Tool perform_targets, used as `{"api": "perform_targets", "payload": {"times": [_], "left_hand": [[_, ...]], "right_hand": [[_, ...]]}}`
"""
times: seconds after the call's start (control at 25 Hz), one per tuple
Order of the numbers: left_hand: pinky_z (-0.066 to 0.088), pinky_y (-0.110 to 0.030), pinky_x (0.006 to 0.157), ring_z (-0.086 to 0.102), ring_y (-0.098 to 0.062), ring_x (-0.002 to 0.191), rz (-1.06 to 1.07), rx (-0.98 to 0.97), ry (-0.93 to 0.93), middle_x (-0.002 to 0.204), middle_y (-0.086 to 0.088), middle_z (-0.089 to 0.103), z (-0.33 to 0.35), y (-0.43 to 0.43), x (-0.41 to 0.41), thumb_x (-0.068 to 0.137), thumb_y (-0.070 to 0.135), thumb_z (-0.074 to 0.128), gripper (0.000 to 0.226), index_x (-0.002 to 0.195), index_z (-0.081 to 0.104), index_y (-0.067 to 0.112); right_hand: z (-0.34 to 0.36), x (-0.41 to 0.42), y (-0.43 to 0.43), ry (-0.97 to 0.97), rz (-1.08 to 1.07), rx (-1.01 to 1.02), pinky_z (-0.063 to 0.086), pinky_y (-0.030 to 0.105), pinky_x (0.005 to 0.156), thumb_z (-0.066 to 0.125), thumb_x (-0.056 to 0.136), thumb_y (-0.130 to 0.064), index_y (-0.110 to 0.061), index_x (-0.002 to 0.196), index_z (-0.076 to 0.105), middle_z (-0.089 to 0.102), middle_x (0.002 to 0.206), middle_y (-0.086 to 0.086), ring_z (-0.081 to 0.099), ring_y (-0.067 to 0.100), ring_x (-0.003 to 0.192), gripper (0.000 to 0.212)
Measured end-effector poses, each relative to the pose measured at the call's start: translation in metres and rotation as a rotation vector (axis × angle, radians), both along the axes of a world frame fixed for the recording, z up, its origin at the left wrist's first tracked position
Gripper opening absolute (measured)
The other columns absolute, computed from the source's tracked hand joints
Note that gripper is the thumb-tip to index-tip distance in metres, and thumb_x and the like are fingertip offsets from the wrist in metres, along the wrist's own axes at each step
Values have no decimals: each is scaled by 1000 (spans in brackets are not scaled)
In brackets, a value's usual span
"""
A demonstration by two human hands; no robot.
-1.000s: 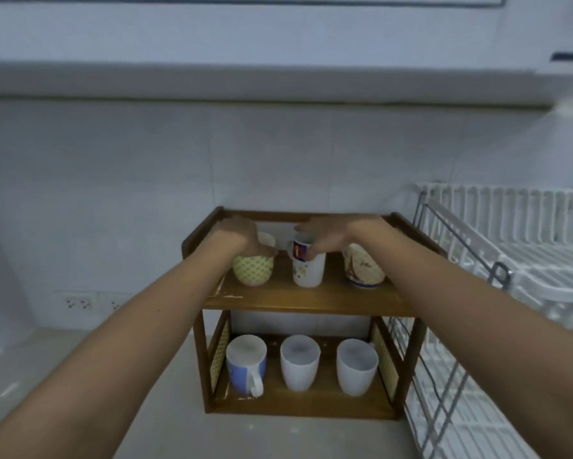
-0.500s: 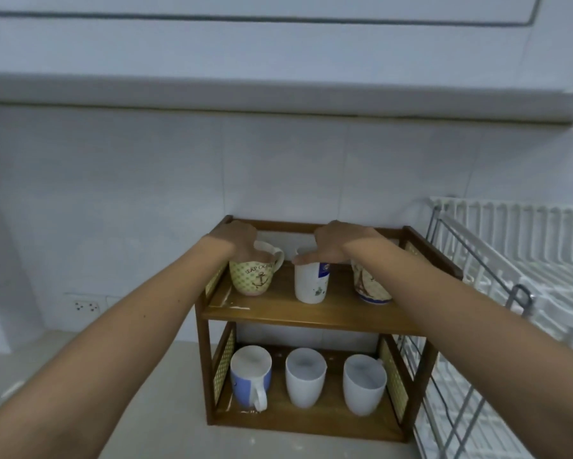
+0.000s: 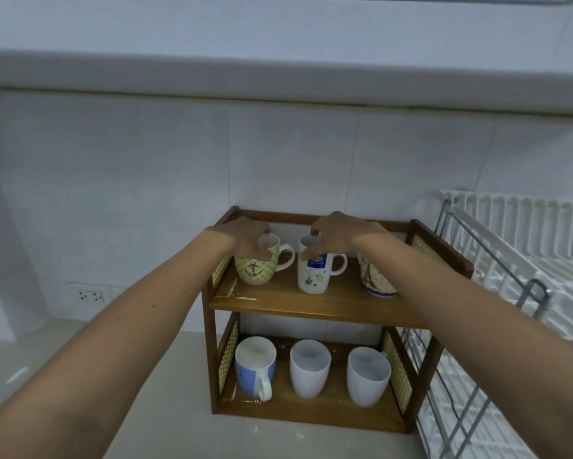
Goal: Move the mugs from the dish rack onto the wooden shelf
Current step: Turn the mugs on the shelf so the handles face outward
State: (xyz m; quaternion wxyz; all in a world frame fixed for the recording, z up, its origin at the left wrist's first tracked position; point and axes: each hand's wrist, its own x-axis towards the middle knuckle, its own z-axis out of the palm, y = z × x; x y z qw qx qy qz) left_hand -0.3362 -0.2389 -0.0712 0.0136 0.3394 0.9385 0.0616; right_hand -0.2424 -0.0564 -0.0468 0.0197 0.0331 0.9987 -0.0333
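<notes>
- Showing no readable writing, the head view gives a brown anchor print on the yellow mug [image 3: 254,266] and a blurred blue label on the tall white mug [image 3: 313,272]
- Both stand on the wooden shelf [image 3: 311,303] top tier beside a patterned mug [image 3: 376,279]; three mugs sit below, on a pale counter [image 3: 166,419] by a tiled wall, dish rack [image 3: 523,270] at right
- Left hand [image 3: 245,236] curls over the yellow mug's rim, gripping it
- Right hand [image 3: 335,234] spreads above the white mug, fingertips at its rim; firm grip unclear
</notes>
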Motion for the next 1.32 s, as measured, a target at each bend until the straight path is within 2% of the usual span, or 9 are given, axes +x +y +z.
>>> {"api": "perform_targets", "payload": {"times": [0.12,0.24,0.44,0.6,0.8,0.92,1.0,1.12,1.32], "left_hand": [[44,-39,103,41,-26,134,-15,6,-19,153,-5,35,-1,-3,0,85,43,61,77,149,23,24],[41,-40,106,37,-25,137,-33,44,-45,155,-4,30,4,-3,7,85,54,57,80,149,17,29],[40,-39,98,43,-25,132,-106,131,19,151,-2,38,11,45,36,75,79,44,90,146,27,27],[44,-35,82,54,-26,116,-35,3,86,137,-7,53,4,84,48,79,71,48,79,139,43,19],[45,-38,92,54,-25,117,-17,21,136,138,-6,53,-1,88,47,82,66,49,73,138,44,19],[42,-38,98,47,-26,127,-49,71,25,147,-6,44,8,79,44,83,65,50,78,144,36,20],[41,-38,100,47,-25,127,-88,54,40,147,-6,44,12,75,42,85,60,52,73,143,38,17],[41,-38,102,47,-25,127,-109,49,73,146,-7,45,11,76,43,88,53,54,69,142,39,14],[40,-38,103,45,-25,129,-115,127,50,147,-6,43,5,79,42,88,48,57,67,143,37,16]], "right_hand": [[0,4,4,-9,1,-37,43,30,78,51,81,-69,-12,137,45,56,134,10,57,25,111,80],[28,14,36,-55,-66,0,38,40,101,48,79,-74,-26,147,28,37,152,3,42,26,132,86],[30,32,80,-446,-129,281,32,45,112,64,84,-47,-34,150,14,17,160,2,26,29,142,85],[16,36,83,-256,-178,315,34,42,109,55,79,-68,-27,148,29,30,155,2,34,27,137,84],[-12,35,71,19,-366,300,46,35,79,27,77,-84,-7,119,59,65,114,12,59,25,89,93],[18,36,80,-201,-317,97,36,43,107,41,81,-76,-19,146,34,39,151,8,42,29,133,87],[38,39,84,-421,-236,35,29,48,112,58,84,-58,-29,151,17,19,160,4,24,29,143,84],[26,46,86,-388,-168,287,31,43,111,63,81,-56,-23,150,24,25,157,5,29,28,140,86],[16,43,86,-215,-226,141,47,40,98,73,67,-62,-13,144,30,48,142,8,52,28,120,101]]}}
